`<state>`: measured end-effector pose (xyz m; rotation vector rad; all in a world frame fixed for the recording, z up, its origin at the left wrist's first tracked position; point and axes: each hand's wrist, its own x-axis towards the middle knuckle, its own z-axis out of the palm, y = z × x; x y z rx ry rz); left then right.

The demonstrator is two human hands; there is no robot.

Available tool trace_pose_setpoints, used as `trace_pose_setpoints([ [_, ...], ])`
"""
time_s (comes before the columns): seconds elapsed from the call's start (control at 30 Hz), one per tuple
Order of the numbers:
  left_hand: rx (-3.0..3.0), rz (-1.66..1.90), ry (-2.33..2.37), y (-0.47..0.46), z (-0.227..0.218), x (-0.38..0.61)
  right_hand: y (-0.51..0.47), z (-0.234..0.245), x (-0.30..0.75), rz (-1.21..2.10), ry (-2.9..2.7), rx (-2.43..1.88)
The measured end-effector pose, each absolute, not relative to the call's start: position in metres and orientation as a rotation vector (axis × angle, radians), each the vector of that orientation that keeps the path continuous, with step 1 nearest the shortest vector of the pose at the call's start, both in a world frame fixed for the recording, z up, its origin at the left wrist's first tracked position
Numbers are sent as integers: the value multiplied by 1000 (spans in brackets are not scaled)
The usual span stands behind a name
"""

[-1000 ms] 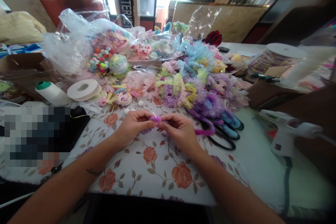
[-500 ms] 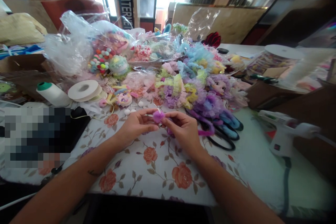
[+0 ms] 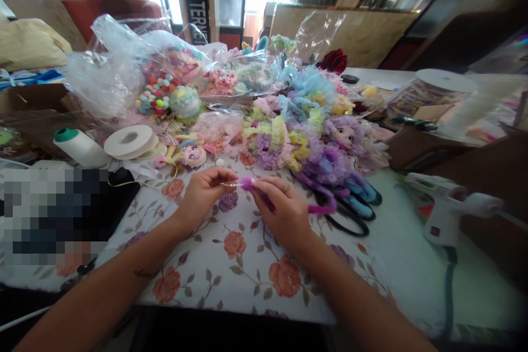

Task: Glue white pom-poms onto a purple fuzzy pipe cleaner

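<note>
Pinches a fuzzy purple piece (image 3: 246, 183) between thumb and fingers of the right hand (image 3: 284, 204), above the floral cloth (image 3: 206, 291). Curls the left hand (image 3: 202, 197), thumb near fingers, about the end of a white beaded strand (image 3: 235, 185) reaching to the purple piece; cannot tell whether gripping. Has pastel ruffled pieces (image 3: 284, 146) heaped beyond, a white spool (image 3: 117, 146) leftward, a glue gun (image 3: 441, 220) rightward.

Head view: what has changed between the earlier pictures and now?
The left hand has shifted left, off the purple fluffy piece, which both hands were fingering a second ago. The right hand keeps hold of it. A white beaded strand now runs leftward from it to the left fingers; their grip is unclear. The glue gun and white spool stayed put.
</note>
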<state>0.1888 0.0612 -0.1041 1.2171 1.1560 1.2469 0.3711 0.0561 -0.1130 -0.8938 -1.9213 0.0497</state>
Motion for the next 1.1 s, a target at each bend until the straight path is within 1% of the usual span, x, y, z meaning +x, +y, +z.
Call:
trace_pose_setpoints([
  [0.13, 1092, 1270, 1102, 62, -105, 188, 56, -113, 372, 55, -1911, -898],
  [0.33, 884, 1364, 977, 66, -102, 188, 56, -109, 373, 175, -1839, -1004],
  [0.5, 1023, 1370, 1017, 64, -103, 189, 57, -108, 372, 228, -1813, -1020],
  [0.63, 1166, 1303, 1099, 62, -106, 187, 57, -108, 372, 255, -1806, -1025],
  [0.93, 1094, 1323, 1124, 64, -106, 182, 57, -106, 373, 240, -1807, -1023],
  [1.1, 988, 1334, 1059, 64, -103, 182, 57, -105, 373, 231, -1806, -1018],
])
